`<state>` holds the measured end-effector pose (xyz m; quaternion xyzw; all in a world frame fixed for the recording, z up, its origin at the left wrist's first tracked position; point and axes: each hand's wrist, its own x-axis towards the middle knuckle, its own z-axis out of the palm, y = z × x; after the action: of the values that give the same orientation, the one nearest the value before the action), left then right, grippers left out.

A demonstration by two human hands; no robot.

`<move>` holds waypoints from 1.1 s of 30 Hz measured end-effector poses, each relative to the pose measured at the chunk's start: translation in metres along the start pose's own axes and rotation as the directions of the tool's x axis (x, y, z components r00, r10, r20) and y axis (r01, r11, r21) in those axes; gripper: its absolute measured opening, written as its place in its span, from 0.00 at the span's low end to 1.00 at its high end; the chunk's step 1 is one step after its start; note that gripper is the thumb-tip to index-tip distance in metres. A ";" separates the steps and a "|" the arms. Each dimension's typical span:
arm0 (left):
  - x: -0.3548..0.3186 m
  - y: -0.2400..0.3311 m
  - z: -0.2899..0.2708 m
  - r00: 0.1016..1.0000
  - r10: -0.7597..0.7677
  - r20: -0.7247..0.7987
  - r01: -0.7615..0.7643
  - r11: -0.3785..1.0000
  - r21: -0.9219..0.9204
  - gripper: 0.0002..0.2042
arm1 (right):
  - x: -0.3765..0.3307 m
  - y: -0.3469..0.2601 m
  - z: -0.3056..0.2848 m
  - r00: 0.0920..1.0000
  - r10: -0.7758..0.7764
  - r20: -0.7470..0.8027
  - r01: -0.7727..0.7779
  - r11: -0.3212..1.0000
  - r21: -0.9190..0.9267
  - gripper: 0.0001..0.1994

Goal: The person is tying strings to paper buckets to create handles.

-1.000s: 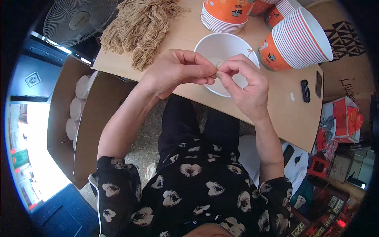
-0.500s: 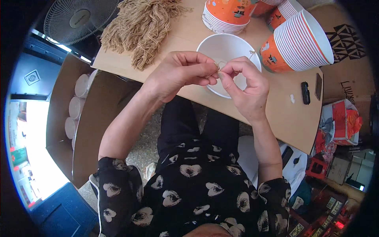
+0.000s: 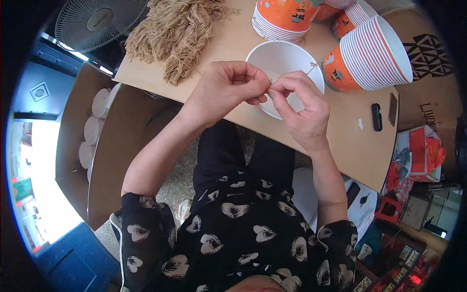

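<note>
My left hand [image 3: 224, 90] and my right hand [image 3: 306, 107] meet above the near part of a white paper bucket [image 3: 276, 52]. Thumb and forefinger of each are pinched together on a thin tan string [image 3: 271, 82], of which only a little shows between the fingertips. Another bit of tan string [image 3: 313, 65] is knotted at the bucket's right rim. My hands hide the bucket's near side. Beyond my left hand lies a heap of tan strings [image 3: 182, 36] on the table.
Stacked orange-and-white paper buckets [image 3: 369, 56] lie tilted at right, with another stack [image 3: 284, 19] behind. A black clip-like object [image 3: 376, 117] rests near the table's [image 3: 360, 155] right edge. At left are a cardboard box [image 3: 121, 131] holding white rolls or tubs and a fan [image 3: 99, 22].
My fingertips have drawn closer together, and the small loop of string seen between them no longer shows. My left hand's fingers have curled in slightly. The bucket stays nearly in place.
</note>
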<state>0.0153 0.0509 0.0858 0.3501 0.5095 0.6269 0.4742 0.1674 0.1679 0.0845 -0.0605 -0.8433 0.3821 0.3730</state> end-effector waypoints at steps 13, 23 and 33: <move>-0.004 0.000 0.006 0.993 0.117 -0.030 -0.112 0.987 0.118 0.08 | 0.002 0.002 -0.010 0.952 0.296 0.081 -0.307 0.923 0.230 0.05; -0.004 -0.001 0.009 0.994 0.109 -0.018 -0.106 0.988 0.113 0.08 | 0.001 -0.003 -0.013 0.883 0.455 0.119 -0.466 0.811 0.354 0.05; -0.002 -0.001 0.008 1.000 -0.008 -0.002 0.008 1.000 -0.028 0.10 | -0.001 -0.005 -0.013 0.882 0.453 0.129 -0.464 0.791 0.399 0.06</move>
<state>0.0233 0.0518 0.0867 0.3406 0.5026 0.6324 0.4812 0.1777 0.1719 0.0933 -0.1766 -0.7063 0.6336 0.2619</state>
